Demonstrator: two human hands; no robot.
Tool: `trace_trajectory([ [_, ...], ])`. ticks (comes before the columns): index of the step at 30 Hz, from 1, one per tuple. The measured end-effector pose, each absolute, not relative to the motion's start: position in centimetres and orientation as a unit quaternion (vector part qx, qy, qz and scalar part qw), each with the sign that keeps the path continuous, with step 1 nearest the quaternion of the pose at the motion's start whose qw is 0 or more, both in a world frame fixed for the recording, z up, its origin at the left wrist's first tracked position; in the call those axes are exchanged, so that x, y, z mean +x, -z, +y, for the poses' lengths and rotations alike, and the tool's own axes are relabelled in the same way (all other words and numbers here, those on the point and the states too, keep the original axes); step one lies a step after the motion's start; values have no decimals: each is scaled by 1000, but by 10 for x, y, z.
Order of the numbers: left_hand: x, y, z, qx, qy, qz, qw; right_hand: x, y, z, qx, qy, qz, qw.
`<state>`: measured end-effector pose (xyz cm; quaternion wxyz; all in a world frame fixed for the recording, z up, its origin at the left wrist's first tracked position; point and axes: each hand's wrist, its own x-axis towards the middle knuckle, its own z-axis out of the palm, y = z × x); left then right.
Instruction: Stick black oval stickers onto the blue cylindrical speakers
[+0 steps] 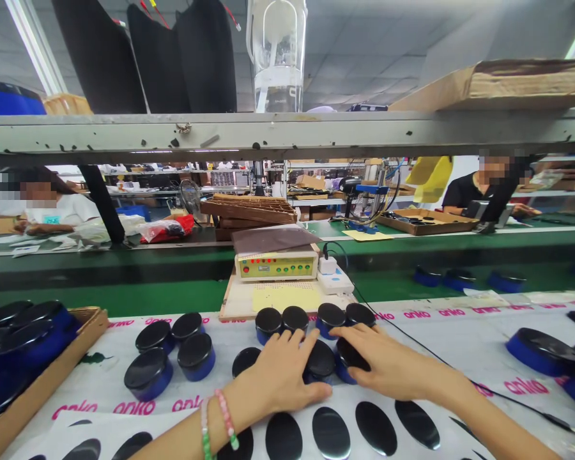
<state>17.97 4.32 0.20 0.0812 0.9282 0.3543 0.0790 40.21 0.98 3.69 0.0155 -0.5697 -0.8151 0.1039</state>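
Observation:
My left hand [287, 370] lies over a group of round, black-topped blue pieces, its fingers spread. One such round piece [320, 359] shows between its thumb and forefinger. My right hand [388, 359] reaches in from the other side, fingers stretched out, with its thumb and forefinger on either side of another round piece [349, 359]. Whether either hand presses on these is hard to tell. Just behind the fingers stand more round pieces [330, 316]. In front of my hands lies a white sheet with black oval discs [331, 432] on it.
Several round pieces [148, 370] stand at left beside a cardboard tray [52, 377] of larger ones; others [539, 348] sit at right. Behind are a control box [276, 265], a power strip [335, 281] and a trailing black cable [431, 354]. A shelf beam [316, 134] crosses overhead. Two people work beyond.

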Motion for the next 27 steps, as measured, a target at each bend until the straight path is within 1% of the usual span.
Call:
trace_trajectory([
  [2, 186, -2, 43, 936, -68, 335, 86, 416, -31, 13, -587, -71, -807, 8],
  [5, 191, -1, 42, 944, -52, 319, 71, 436, -3, 14, -616, -18, -788, 9],
  [9, 188, -2, 41, 946, -50, 317, 55, 447, 46, 5, -625, 73, -773, 76],
  [11, 187, -3, 40, 946, -48, 316, 57, 449, 55, -1, -614, 92, -777, 103],
  [13, 187, -6, 40, 945, -43, 317, 70, 451, 50, -3, -603, 70, -786, 114],
  [16, 194, -9, 42, 939, -52, 326, 94, 456, 27, 7, -597, 19, -795, 106],
  [19, 205, -9, 46, 955, -85, 263, 108, 455, 9, 36, -620, 11, -774, 130],
  [22, 215, -4, 51, 974, -90, 170, 123, 449, 10, 66, -643, 12, -752, 142],
  [27, 218, 7, 54, 977, -91, 155, 111, 442, 25, 77, -633, -19, -764, 125],
])
